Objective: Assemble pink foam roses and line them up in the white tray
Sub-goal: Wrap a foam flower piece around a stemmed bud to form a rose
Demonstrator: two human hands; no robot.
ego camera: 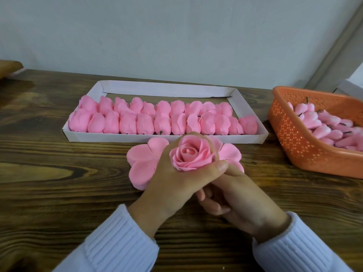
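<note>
My L hand [172,181] fingers wrap round the pink rose [189,154], above the counter [59,163], just in front of the white tray [196,138]. R hand [235,203] fingers curl under it; can't tell what they grip.

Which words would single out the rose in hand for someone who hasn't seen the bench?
On the wooden table, just before the near wall of the white tray, the left hand grips one pink rose. It alone faces up with its spiral centre showing; the roses in the tray lie sideways in rows, and the orange basket holds closed buds.
</note>
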